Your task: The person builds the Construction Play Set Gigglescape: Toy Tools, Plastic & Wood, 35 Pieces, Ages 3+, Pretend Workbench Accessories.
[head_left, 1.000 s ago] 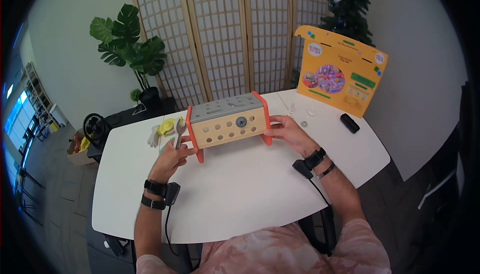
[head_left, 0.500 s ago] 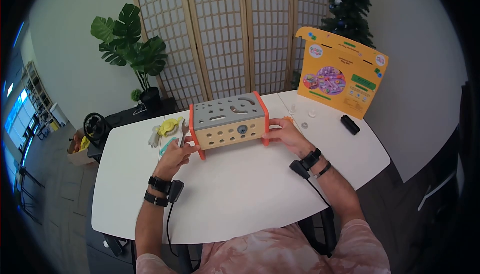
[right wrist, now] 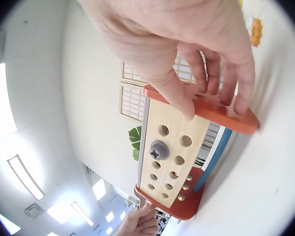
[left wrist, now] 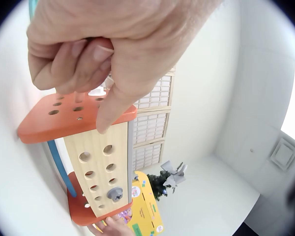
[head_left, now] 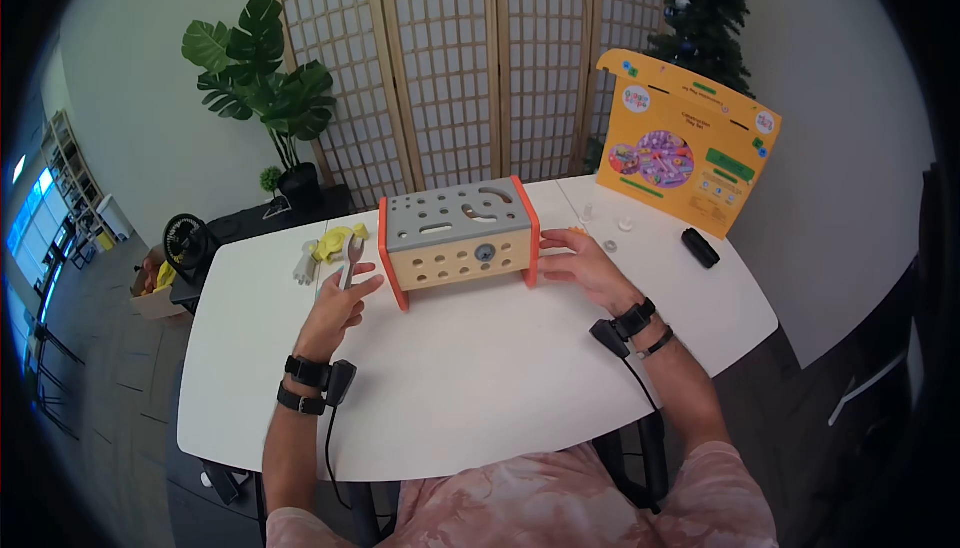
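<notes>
Wrench [head_left: 352,260], prob., in L hand [head_left: 338,310] by box [head_left: 458,238]

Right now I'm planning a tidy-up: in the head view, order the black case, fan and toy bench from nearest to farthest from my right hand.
From the right hand:
1. Toy bench: just to its left.
2. Black case: to its right.
3. Fan: far left.

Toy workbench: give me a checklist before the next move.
1. Workbench upright on the table: ok.
2. Screw in a front-panel hole: ok.
3. Screw secured from behind: cannot tell, the back is hidden.
4. Wrench in the left hand: ok.
5. Wrench on the screw: not ok, it is off to the left.
6. Right hand touching the right red side: cannot tell, fingers spread beside it.
</notes>
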{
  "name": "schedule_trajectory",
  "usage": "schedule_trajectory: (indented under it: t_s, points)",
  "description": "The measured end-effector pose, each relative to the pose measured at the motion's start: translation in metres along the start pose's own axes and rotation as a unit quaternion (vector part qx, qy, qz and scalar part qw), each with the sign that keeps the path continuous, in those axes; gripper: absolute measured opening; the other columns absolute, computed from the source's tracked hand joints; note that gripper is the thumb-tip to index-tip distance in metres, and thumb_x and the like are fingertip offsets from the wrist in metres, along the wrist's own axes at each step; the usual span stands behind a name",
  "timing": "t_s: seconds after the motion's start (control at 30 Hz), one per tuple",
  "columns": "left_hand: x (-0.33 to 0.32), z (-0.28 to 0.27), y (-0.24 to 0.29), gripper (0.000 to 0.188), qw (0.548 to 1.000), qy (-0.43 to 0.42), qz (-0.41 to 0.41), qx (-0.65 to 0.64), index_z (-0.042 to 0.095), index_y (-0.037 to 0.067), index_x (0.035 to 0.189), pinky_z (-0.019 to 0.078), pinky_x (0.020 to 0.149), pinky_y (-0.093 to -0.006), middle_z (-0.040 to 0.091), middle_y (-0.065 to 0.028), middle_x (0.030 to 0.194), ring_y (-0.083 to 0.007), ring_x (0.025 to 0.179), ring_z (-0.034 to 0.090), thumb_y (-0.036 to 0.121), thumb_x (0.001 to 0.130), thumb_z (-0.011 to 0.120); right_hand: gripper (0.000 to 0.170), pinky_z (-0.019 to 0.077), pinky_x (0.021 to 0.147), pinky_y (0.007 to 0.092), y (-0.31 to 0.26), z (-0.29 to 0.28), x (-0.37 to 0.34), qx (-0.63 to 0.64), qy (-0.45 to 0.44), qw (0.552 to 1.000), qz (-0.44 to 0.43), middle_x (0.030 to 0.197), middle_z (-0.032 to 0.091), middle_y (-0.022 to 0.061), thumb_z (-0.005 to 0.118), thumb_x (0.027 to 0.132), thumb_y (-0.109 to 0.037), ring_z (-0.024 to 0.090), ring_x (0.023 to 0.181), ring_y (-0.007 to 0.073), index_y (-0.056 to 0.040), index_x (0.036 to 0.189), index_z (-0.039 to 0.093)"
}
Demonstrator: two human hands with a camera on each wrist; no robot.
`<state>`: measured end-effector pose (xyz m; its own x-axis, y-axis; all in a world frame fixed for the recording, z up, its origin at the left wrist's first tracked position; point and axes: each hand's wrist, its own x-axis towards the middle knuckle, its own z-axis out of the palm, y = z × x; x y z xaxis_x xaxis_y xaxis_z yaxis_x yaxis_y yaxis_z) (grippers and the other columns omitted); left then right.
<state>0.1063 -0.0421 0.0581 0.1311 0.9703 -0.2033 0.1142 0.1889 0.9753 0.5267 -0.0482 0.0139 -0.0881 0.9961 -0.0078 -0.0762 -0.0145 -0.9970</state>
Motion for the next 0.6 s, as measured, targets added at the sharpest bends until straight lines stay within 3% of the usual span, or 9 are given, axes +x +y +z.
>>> schedule_trajectory:
  t_s: [0.1,0.17,0.33,0.4,0.43,0.47,0.53,0.57,0.6]
  points:
    - [-0.014,-0.014,-0.004,0.026,0.998,0.004,0.022,-0.052,0.062,0.013,0.112,0.0199,0.05,-0.0245,0.03,0.0131,0.068,-0.0023,0.053,0.024,0.038,0.108,0.066,0.047,0.0605,0.098,0.0364,-0.005,-0.014,-0.016,-0.061,0.046,0.997,0.004,0.113,0.074,0.0026,0.076,0.101,-0.018,0.071,0.113,0.0183,0.0002,0.142,0.063]
    - [-0.018,-0.017,-0.006,0.039,0.993,-0.015,0.046,-0.108,0.055,0.015,0.099,0.0214,0.051,-0.0255,0.032,0.0109,0.067,-0.0051,0.053,0.024,0.05,0.114,0.045,0.036,0.0599,0.094,0.0333,-0.013,-0.017,-0.029,-0.106,0.011,0.994,0.011,0.111,0.074,0.0013,0.076,0.102,-0.018,0.071,0.106,0.0137,-0.0021,0.135,0.07]
    - [-0.031,0.005,-0.004,0.036,0.988,-0.102,0.054,-0.099,0.053,0.012,0.101,0.0333,0.059,-0.0253,0.045,0.0045,0.076,-0.0071,0.064,0.041,0.043,0.116,0.04,0.028,0.0604,0.086,0.0303,-0.02,0.019,-0.047,-0.208,-0.13,0.969,-0.015,0.107,0.076,0.0024,0.075,0.104,-0.018,0.071,0.099,0.0105,-0.0032,0.128,0.074]
    - [-0.042,0.029,0.004,0.036,0.977,-0.143,0.152,0.052,0.056,0.012,0.106,0.0428,0.07,-0.0264,0.054,0.0017,0.088,-0.0093,0.075,0.052,0.041,0.117,0.039,0.027,0.0605,0.084,0.0293,-0.021,0.038,-0.054,-0.257,-0.178,0.949,-0.04,0.107,0.077,0.0034,0.075,0.105,-0.018,0.072,0.098,0.0108,-0.0033,0.127,0.074]
    - [-0.04,0.031,-0.003,0.037,0.968,-0.198,0.151,0.04,0.062,0.007,0.124,0.0491,0.085,-0.0298,0.062,-0.004,0.109,-0.0141,0.096,0.061,0.036,0.119,0.04,0.031,0.0618,0.085,0.0302,-0.025,0.05,-0.06,-0.278,-0.209,0.935,-0.064,0.111,0.077,0.0051,0.076,0.104,-0.019,0.073,0.101,0.0123,-0.0022,0.129,0.073]
    - [-0.042,0.038,-0.005,0.037,0.968,-0.198,0.152,0.04,0.062,0.007,0.124,0.0491,0.085,-0.0298,0.062,-0.004,0.109,-0.0141,0.096,0.061,0.036,0.119,0.04,0.034,0.063,0.086,0.031,-0.029,0.061,-0.065,-0.299,-0.239,0.919,-0.089,0.115,0.077,0.0067,0.078,0.103,-0.02,0.074,0.105,0.0138,-0.0011,0.131,0.071]
    - [-0.045,0.056,-0.007,0.041,0.92,-0.232,0.284,0.137,0.059,0.003,0.146,0.05,0.098,-0.0338,0.063,-0.0061,0.124,-0.0179,0.114,0.061,0.031,0.12,0.042,0.037,0.0639,0.09,0.0327,-0.036,0.084,-0.078,-0.271,-0.242,0.927,-0.093,0.12,0.076,0.0078,0.079,0.102,-0.02,0.074,0.109,0.0159,-0.0012,0.133,0.07]
    - [-0.052,0.058,0.0,0.043,0.918,-0.273,0.254,0.131,0.057,0.003,0.153,0.044,0.116,-0.0406,0.056,-0.0115,0.149,-0.0245,0.14,0.052,0.026,0.12,0.045,0.04,0.0647,0.094,0.0343,-0.038,0.093,-0.082,-0.241,-0.245,0.934,-0.096,0.124,0.075,0.0089,0.08,0.102,-0.021,0.075,0.113,0.0179,-0.0013,0.135,0.069]
    - [-0.053,0.063,-0.002,0.043,0.919,-0.273,0.254,0.131,0.057,0.003,0.153,0.044,0.116,-0.0406,0.056,-0.0115,0.149,-0.0245,0.14,0.052,0.026,0.12,0.045,0.04,0.0647,0.094,0.0343,-0.036,0.099,-0.084,-0.242,-0.245,0.934,-0.096,0.124,0.075,0.0089,0.08,0.102,-0.021,0.075,0.113,0.0179,-0.0013,0.135,0.069]
